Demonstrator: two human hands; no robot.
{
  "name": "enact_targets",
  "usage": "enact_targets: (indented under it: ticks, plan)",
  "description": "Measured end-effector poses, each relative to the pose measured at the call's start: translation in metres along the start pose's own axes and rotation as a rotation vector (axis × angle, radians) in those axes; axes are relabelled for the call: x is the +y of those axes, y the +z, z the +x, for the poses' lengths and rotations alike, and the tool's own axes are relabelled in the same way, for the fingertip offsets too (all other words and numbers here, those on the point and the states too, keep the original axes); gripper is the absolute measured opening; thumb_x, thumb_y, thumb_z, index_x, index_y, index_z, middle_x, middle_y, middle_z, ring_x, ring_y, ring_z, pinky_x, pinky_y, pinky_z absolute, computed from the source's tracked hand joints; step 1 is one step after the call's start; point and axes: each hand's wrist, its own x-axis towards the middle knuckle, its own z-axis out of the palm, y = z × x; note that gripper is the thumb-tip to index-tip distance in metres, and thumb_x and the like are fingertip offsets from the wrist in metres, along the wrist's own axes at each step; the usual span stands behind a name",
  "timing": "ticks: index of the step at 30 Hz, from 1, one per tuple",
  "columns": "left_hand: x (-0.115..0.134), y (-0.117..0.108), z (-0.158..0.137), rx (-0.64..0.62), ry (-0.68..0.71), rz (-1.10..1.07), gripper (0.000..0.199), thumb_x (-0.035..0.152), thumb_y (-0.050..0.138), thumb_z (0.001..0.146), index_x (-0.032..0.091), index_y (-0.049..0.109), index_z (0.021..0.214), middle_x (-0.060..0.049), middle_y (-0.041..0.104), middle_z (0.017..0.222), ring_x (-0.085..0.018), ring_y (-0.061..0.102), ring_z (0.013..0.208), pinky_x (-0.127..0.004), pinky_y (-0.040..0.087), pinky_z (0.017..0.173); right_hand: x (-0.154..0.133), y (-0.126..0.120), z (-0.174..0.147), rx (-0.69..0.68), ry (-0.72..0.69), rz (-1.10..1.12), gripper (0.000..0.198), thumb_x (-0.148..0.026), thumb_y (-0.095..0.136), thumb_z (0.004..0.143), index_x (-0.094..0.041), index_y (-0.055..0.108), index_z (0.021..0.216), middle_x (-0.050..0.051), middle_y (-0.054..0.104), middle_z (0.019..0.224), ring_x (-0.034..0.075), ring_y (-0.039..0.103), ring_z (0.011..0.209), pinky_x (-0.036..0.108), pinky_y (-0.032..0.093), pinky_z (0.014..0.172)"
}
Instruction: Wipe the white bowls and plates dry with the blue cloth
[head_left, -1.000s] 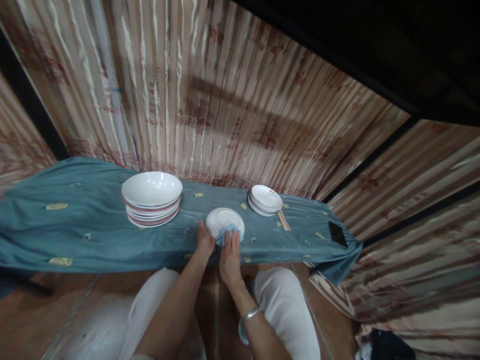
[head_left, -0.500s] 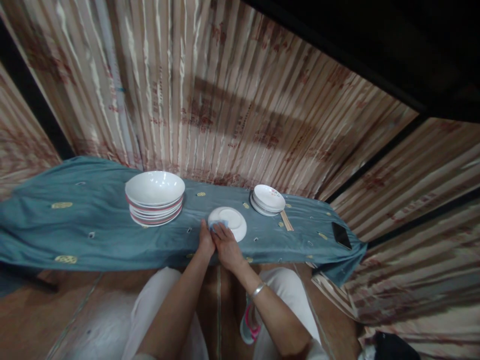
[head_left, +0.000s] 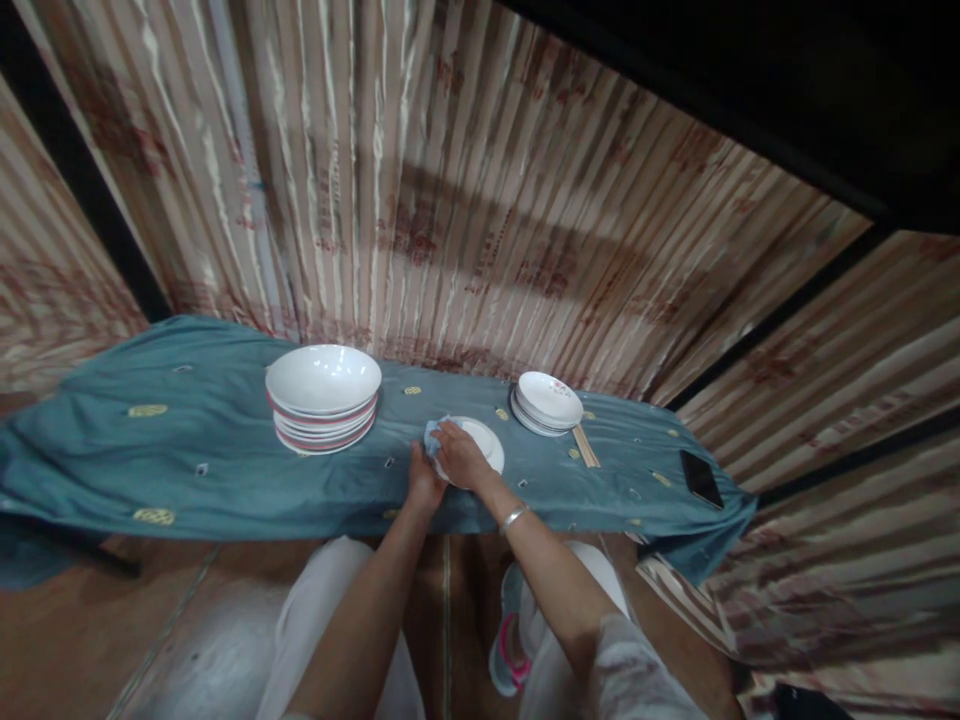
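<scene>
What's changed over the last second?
The right hand has moved the cloth across the dish, from its near right side to its far left. The left hand still holds the dish's left edge; large bowls, small bowls, chopsticks and phone stayed put.

left hand (head_left: 426, 480): thumb up | right hand (head_left: 461, 456): palm down (just beside) | arms (head_left: 375, 600): extended

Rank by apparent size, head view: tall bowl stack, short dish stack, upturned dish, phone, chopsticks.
1. Tall bowl stack
2. Unsure: short dish stack and upturned dish; similar widths, the latter nearer and partly hidden by the right hand
3. Phone
4. Chopsticks
</scene>
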Motion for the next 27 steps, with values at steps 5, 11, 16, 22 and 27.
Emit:
enact_targets:
  ticks: [5,11,16,22,27]
  plan:
    - [0.001,0.005,-0.004,0.007,-0.021,0.024,0.052,0.045,0.026,0.097,0.011,0.062,0.112,-0.015,0.072,0.102,-0.027,0.063,0.11,-0.038,0.051,0.093,0.022,0.002,0.008,0.07,0.073,0.006,0.044,-0.016,0.044,0.09,-0.006,0.053,0.132,0.018,0.051,0.14,0.021,0.043,0.134,0.036,0.032,0.113]
    - [0.003,0.011,-0.013,0.029,-0.026,0.056,0.051,0.047,0.027,0.096,0.012,0.063,0.108,-0.013,0.073,0.102,-0.027,0.064,0.109,-0.039,0.052,0.092,0.05,0.012,-0.006,0.172,0.112,0.009,0.045,-0.018,0.041,0.092,-0.006,0.051,0.135,0.018,0.053,0.138,0.022,0.045,0.133,0.043,0.033,0.113]
    - [0.003,0.015,-0.017,0.047,-0.015,0.078,0.05,0.045,0.028,0.097,0.011,0.063,0.106,-0.015,0.073,0.102,-0.026,0.066,0.104,-0.036,0.054,0.087,0.058,0.016,-0.033,0.215,0.16,0.049,0.045,-0.021,0.038,0.093,-0.004,0.051,0.133,0.019,0.05,0.141,0.023,0.041,0.136,0.044,0.032,0.114]
    - [0.003,0.016,-0.018,0.064,0.009,0.102,0.048,0.042,0.027,0.098,0.011,0.063,0.104,-0.013,0.073,0.097,-0.024,0.068,0.101,-0.035,0.054,0.086,0.042,0.02,-0.071,0.285,0.149,0.083,0.046,-0.02,0.037,0.093,-0.005,0.049,0.135,0.019,0.048,0.142,0.024,0.037,0.138,0.046,0.035,0.113]
    - [0.003,0.017,-0.018,0.045,0.039,0.118,0.045,0.037,0.028,0.098,0.011,0.065,0.099,-0.012,0.074,0.091,-0.023,0.068,0.101,-0.034,0.054,0.087,0.019,0.021,-0.089,0.318,0.101,0.075,0.051,-0.014,0.039,0.089,-0.006,0.045,0.139,0.019,0.045,0.145,0.026,0.034,0.14,0.048,0.035,0.112]
